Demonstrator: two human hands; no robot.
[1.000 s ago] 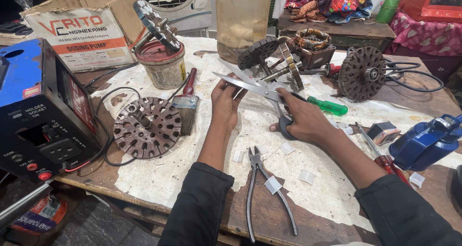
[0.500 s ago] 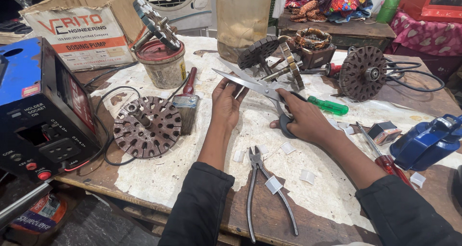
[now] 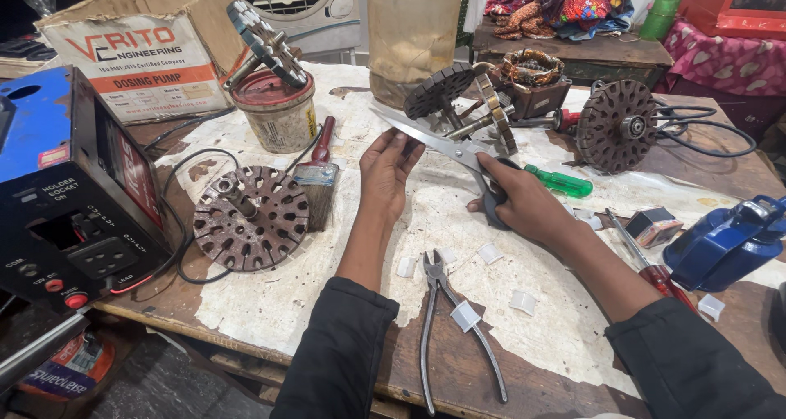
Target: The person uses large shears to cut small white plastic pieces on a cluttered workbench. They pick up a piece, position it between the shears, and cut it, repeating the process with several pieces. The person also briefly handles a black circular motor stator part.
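My right hand (image 3: 524, 204) grips the dark handles of a pair of long steel scissors (image 3: 434, 137), with the blades pointing up and left over the white-covered table (image 3: 270, 304). My left hand (image 3: 386, 172) sits just below the blades with its fingertips at them; a small piece may be pinched there, but it is too small to tell. Several small white folded pieces (image 3: 524, 301) lie on the table near my forearms. A pair of pliers (image 3: 442, 321) lies between my arms with one white piece on its handle.
A rusty slotted rotor (image 3: 250, 216) and a paintbrush (image 3: 316, 178) lie at left beside a blue and black power box (image 3: 65, 181). A tin (image 3: 278, 113), a cardboard box (image 3: 143, 54), motor parts (image 3: 622, 124), a green screwdriver (image 3: 560, 181) and a blue casing (image 3: 729, 239) surround the work spot.
Both hands have stayed almost still with the scissors; the blades shifted only slightly.
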